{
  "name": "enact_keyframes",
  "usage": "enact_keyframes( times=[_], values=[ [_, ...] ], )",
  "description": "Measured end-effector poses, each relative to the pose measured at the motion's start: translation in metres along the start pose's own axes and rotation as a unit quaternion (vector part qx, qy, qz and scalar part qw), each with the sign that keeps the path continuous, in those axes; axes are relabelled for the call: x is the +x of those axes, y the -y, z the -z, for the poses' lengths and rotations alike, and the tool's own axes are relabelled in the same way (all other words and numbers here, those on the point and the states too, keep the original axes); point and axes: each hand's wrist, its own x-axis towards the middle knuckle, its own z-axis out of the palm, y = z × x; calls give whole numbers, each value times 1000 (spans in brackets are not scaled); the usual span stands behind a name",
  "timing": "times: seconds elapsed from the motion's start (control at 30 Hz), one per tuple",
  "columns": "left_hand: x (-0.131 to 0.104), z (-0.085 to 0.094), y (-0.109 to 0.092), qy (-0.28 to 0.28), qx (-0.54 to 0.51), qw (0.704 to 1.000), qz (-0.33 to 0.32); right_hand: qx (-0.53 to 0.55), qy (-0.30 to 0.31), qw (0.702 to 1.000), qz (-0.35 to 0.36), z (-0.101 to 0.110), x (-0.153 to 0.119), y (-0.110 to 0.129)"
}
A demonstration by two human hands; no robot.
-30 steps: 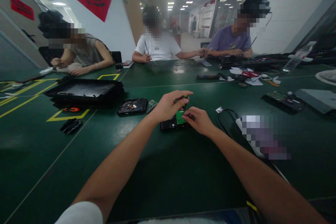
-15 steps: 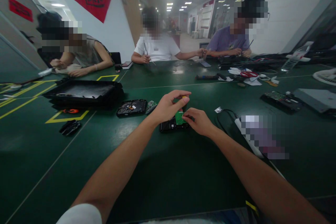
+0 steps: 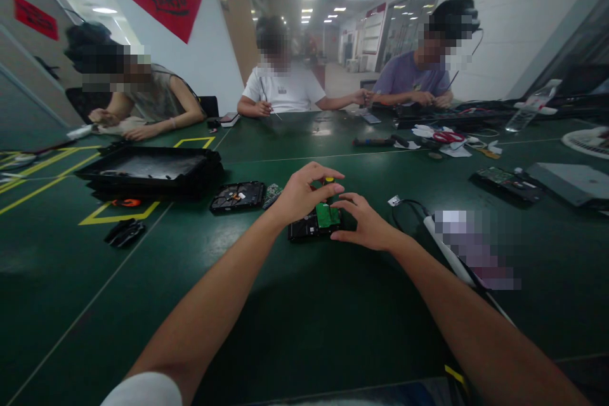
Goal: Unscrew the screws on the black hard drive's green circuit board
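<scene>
A black hard drive [image 3: 301, 230] lies on the green table in front of me, with a green circuit board [image 3: 327, 216] over its right part. Above the board, my left hand [image 3: 307, 195] curls around what looks like a screwdriver [image 3: 329, 180]; only its yellow top shows between thumb and forefinger, and the rest is hidden. My right hand [image 3: 361, 223] is just right of the board, thumb and fingers spread apart and holding nothing. Left of my left hand sit another hard drive [image 3: 238, 196] and a small loose circuit board [image 3: 273, 194].
Black trays [image 3: 150, 168] are stacked at left, near a black bundle [image 3: 124, 233]. A cable [image 3: 413, 202] and a white power strip [image 3: 447, 250] lie at right, beyond them another drive [image 3: 507, 184] and a grey box [image 3: 571, 183]. Three people sit across the table.
My right hand has let go of the green circuit board's edge and opened, fingers spreading apart. My left thumb and forefinger have shifted slightly around the yellow top.
</scene>
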Motion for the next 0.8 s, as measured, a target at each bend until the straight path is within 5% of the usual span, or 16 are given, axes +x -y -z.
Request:
enact_keyframes(
  times=[0.13,0.57,0.8],
  values=[
    [0,-4,2,-28,-21,999,20,-22,42,998,-31,-6,-2,-10],
    [1,-1,3,32,-252,962,103,-40,45,998,2,-12,3,-14],
    [1,0,2,32,-182,980,74,-31,33,999,5,-15,2,-16]
  ],
)
